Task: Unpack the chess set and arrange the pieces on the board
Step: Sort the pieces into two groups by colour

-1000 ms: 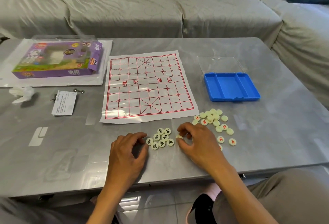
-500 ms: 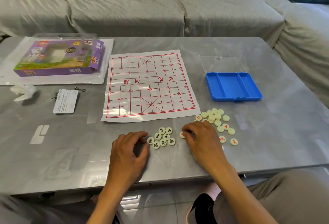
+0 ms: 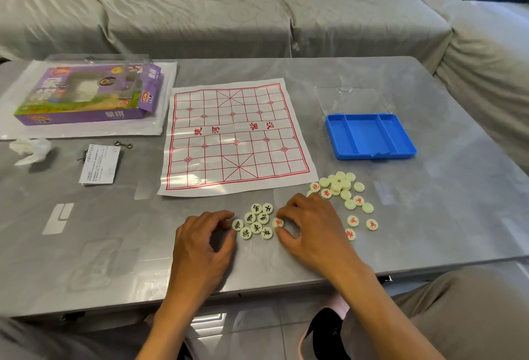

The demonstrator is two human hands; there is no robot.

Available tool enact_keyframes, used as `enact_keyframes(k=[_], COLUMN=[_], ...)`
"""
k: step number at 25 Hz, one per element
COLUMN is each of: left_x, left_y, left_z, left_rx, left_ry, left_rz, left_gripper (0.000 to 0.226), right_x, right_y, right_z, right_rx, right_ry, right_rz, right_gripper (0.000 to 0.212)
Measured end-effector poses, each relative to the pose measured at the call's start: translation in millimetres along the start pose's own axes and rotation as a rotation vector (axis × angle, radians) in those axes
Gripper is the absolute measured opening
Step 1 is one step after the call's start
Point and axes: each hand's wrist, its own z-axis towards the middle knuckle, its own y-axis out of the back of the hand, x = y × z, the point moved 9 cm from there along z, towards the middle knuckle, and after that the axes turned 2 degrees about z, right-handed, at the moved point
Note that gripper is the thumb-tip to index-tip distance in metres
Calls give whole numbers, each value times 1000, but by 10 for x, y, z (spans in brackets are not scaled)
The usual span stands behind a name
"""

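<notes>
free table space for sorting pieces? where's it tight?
Free: bare table left of the left hand, below the leaflet; also right of the blue tray. The board is unoccupied. Crowded: between the hands, black pieces, and the pile beside the right hand.

Lower left: bare table (image 3: 94, 245), room for my left hand (image 3: 200, 245).
Centre: board (image 3: 237, 136) lies flat.
Right: loose pieces (image 3: 343, 190), possibly stacked, block my right hand (image 3: 312, 228); blue tray (image 3: 369, 136) beyond.

White board (image 3: 237, 136) red-gridded, blue tray (image 3: 370, 136), purple box (image 3: 86, 96), cream pieces (image 3: 340, 188)
</notes>
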Motion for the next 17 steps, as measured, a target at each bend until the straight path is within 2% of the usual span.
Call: enact_keyframes(k=[5, 8, 12, 15, 17], left_x=[-5, -11, -15, -14, -9], left_y=[-6, -7, 0, -3, -8], left_z=[1, -1, -2, -1, -3], left_rx=[-6, -1, 0, 4, 9], left_ry=[1, -5, 4, 4, 12], left_rz=[-3, 4, -3, 2, -2], left_gripper=[28, 28, 28, 28, 29], right_x=[-511, -696, -954, -1054, -996], right_y=[271, 406, 520, 507, 382], right_z=[-149, -143, -121, -57, -2], right_rx=[84, -15, -84, -85, -20], right_ry=[-223, -317, -432, -441, -410], right_rz=[-156, 6, 14, 48, 25], right_gripper=[30, 28, 20, 28, 32])
